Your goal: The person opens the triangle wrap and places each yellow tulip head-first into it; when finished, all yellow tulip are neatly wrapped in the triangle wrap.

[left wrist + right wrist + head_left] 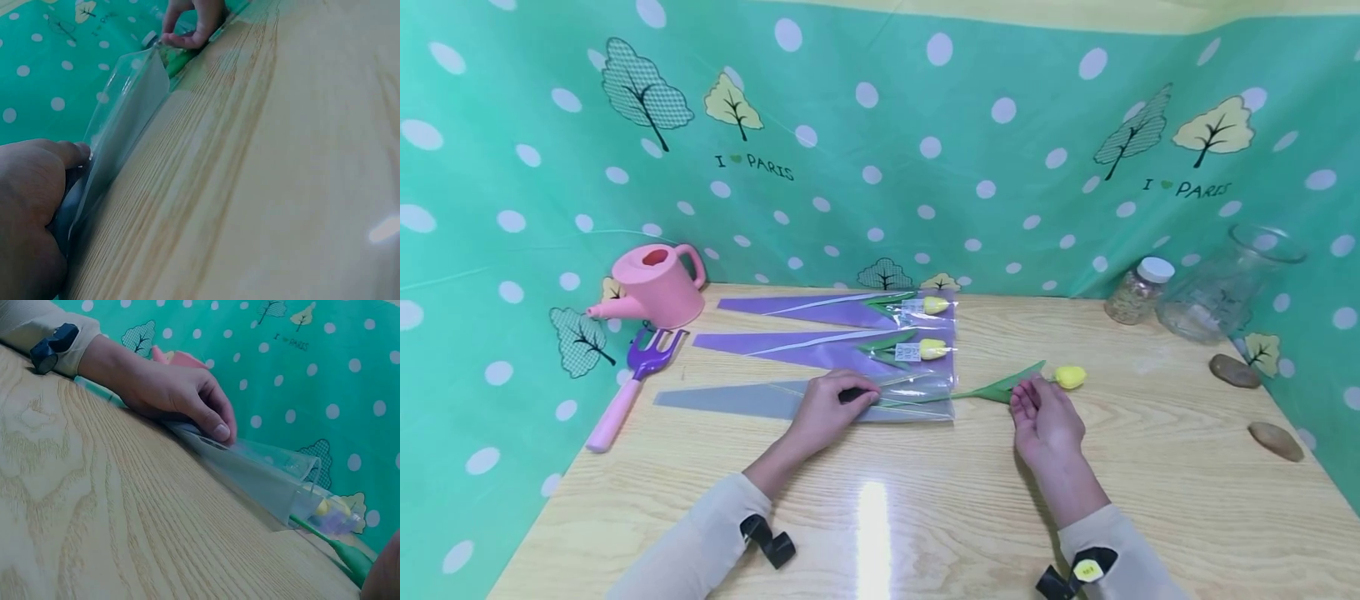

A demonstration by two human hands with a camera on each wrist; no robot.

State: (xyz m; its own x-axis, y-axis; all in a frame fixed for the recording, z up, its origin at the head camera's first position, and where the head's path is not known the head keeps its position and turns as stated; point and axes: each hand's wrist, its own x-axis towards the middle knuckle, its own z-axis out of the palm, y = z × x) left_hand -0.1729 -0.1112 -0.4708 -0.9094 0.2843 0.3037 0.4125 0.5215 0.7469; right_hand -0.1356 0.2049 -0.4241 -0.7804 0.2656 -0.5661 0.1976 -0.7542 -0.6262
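Note:
A yellow artificial tulip [1070,377] with green leaves lies level over the table, its stem running leftward into the mouth of a grey flower sleeve [722,401]. My right hand [1051,417] pinches the tulip by its leaf and stem, just below the bloom. With thumb and forefinger my left hand [833,408] pinches the sleeve's clear upper film; in the right wrist view the film [275,456] stands lifted, so the mouth gapes. Two purple sleeves [760,343], each with a yellow tulip inside, lie behind the grey one.
A pink watering can [658,287] and a purple hand fork [636,379] with pink handle are at the left. On the right stand a white-capped jar [1138,292] and a clear glass vase [1213,292], with two brown stones [1276,441] nearer the edge. A polka-dot cloth hangs behind.

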